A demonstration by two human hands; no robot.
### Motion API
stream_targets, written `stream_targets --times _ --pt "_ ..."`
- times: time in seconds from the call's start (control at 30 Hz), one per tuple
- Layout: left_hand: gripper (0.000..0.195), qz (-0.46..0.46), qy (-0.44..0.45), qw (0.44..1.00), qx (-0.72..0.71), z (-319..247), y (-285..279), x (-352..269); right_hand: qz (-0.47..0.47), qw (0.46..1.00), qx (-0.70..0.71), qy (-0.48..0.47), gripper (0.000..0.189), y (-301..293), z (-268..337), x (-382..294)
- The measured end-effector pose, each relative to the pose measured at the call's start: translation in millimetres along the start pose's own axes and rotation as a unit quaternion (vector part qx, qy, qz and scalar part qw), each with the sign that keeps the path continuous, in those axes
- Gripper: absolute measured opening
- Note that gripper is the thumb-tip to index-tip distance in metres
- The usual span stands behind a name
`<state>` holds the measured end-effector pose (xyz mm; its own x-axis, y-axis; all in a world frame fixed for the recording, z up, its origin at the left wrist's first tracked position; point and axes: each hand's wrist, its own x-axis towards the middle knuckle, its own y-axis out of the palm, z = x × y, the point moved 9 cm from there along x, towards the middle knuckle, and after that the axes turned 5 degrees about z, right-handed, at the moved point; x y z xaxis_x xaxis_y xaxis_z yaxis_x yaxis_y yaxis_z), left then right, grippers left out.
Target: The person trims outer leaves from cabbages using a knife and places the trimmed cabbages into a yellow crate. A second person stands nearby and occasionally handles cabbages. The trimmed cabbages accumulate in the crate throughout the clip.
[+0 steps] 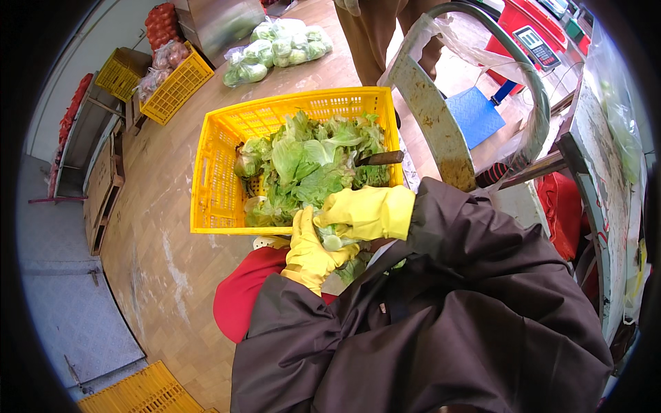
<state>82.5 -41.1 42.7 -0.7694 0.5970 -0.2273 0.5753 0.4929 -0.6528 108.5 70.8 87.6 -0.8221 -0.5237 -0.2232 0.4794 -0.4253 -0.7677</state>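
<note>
Both my hands wear yellow rubber gloves and meet at the near rim of a yellow plastic crate. Between them is a lettuce head, its pale cut stem facing me. My left hand cups it from the left and below. From above and the right, my right hand grips its leaves. Loose lettuce leaves fill much of the crate. Across them, at the right side, lies a knife with a wooden handle; its blade is mostly covered. Much of the held lettuce is hidden by the gloves.
A person's legs stand beyond the crate. To the right are a rusty metal chair frame and a blue platform scale. Bagged vegetables lie on the floor ahead; a yellow crate of bagged produce and a wooden pallet stand left.
</note>
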Motion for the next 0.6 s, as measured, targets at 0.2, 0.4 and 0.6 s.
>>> stream_targets --times 0.2,0.4,0.6 --pt "0.125 -0.011 -0.008 0.999 0.039 -5 -6 5 -0.106 0.994 0.036 0.017 0.024 -18 -15 8" --pt "0.137 0.034 -0.012 0.999 0.039 -3 -3 4 0.006 0.998 -0.036 -0.046 0.029 -16 26 -1" --pt "0.134 0.0 0.079 0.997 0.023 2 -3 11 0.112 0.99 -0.053 0.064 0.033 -9 31 28"
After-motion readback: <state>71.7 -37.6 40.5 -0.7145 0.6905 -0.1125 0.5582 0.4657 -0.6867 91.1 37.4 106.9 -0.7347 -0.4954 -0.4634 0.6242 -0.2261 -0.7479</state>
